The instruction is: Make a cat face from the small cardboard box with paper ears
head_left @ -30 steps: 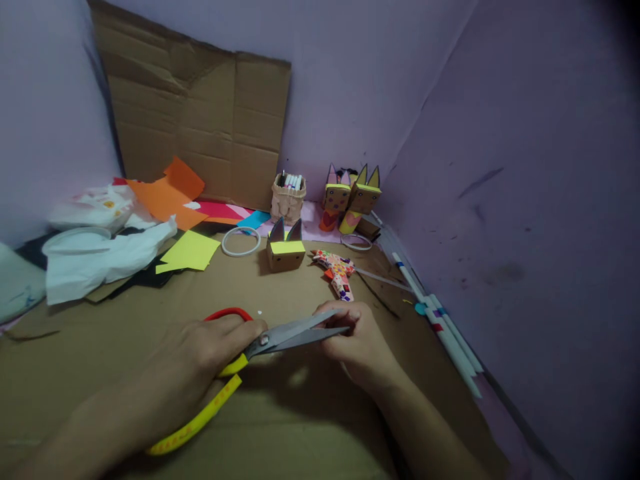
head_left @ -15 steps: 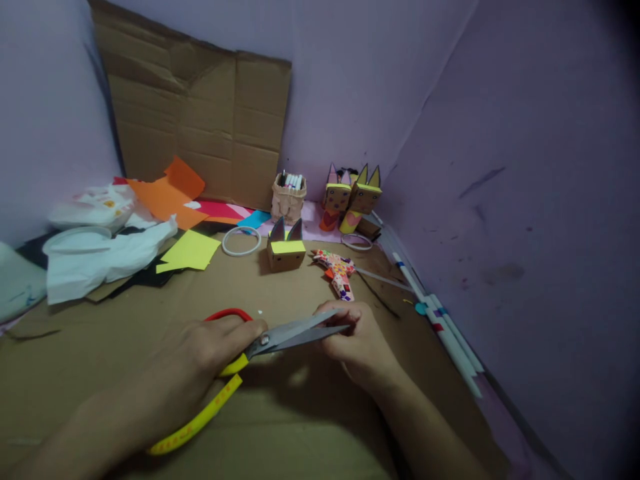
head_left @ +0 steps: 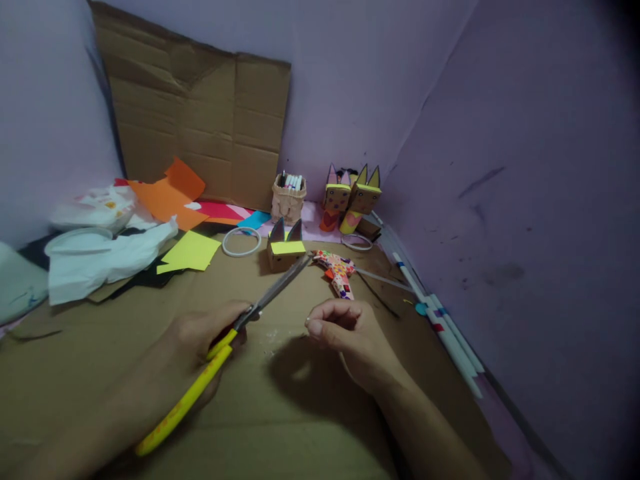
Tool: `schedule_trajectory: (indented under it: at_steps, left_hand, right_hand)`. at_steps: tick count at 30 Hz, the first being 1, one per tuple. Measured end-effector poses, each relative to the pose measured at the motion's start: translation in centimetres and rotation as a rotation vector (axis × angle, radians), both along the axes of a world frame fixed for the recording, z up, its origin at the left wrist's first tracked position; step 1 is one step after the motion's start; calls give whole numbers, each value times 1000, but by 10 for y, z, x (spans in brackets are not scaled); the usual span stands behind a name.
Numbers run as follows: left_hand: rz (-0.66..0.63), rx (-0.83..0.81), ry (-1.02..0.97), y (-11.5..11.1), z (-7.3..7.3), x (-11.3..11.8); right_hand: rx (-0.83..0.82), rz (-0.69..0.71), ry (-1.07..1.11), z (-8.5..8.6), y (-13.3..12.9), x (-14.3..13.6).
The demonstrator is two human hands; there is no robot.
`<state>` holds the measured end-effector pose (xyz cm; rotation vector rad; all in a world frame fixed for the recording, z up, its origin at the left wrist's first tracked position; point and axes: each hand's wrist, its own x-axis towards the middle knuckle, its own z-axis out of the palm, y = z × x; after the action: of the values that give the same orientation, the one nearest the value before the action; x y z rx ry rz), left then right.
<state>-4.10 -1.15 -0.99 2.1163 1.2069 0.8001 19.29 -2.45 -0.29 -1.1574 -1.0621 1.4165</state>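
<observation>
**Desk:** Any writing or brand you can read from where you sit?

**Operator:** None that I can make out. The yellow-handled scissors point(head_left: 220, 360) carry some small marks along the handle, too blurred for me to read. The white bag point(head_left: 97, 207) at the far left shows a little orange print, also unreadable.

**Desk:** What are the hands doing?

**Operator:** I see the left hand point(head_left: 205, 340) clenched around the scissors near the pivot, blades closed together and angled up toward the small cardboard box with ears point(head_left: 285, 250), the tip just beside it. The right hand point(head_left: 345, 333) is curled loosely, fingertips drawn together; I cannot tell whether it pinches anything. It sits near the scissors but apart from them.

**Desk:** And the surface, the room?

**Operator:** The worktop point(head_left: 310, 427) is a flat sheet of brown cardboard. A creased cardboard panel point(head_left: 200, 120) leans on the lilac wall point(head_left: 525, 167) behind, and the right wall bears dark scuffs. On the far side I see orange paper point(head_left: 167, 197), a yellow sheet point(head_left: 190, 252), a white ring point(head_left: 241, 241), a woven pen holder point(head_left: 289, 197), two eared paper figures point(head_left: 350, 197) and a patterned glue gun point(head_left: 337, 270). White sticks point(head_left: 440, 320) lie along the right wall.
</observation>
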Motion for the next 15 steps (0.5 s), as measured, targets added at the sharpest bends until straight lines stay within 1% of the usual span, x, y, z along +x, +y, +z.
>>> schedule_trajectory:
  at_steps: [3,5,7,9,11,13,15]
  left_hand:
    - [-51,-108,-80,-1,-9,0]
    - [-22,-187,-159,-5,-12,4]
    - [8,-205,-210,-9,-12,7]
    - [28,-183,-214,-10,-11,9]
    - [1,-150,-178,-9,-10,8]
    - [-20,-82,-94,-6,-8,6]
    - [13,-2,9,-3,-4,5]
  right_hand:
    - [-4,-6,25,0,0,0]
    - [0,0,35,0,1,0]
    - [3,11,41,0,1,0]
    - [6,17,45,0,2,0]
    - [20,22,46,0,2,1]
    - [40,33,54,0,2,1]
    - [54,51,70,-1,1,1]
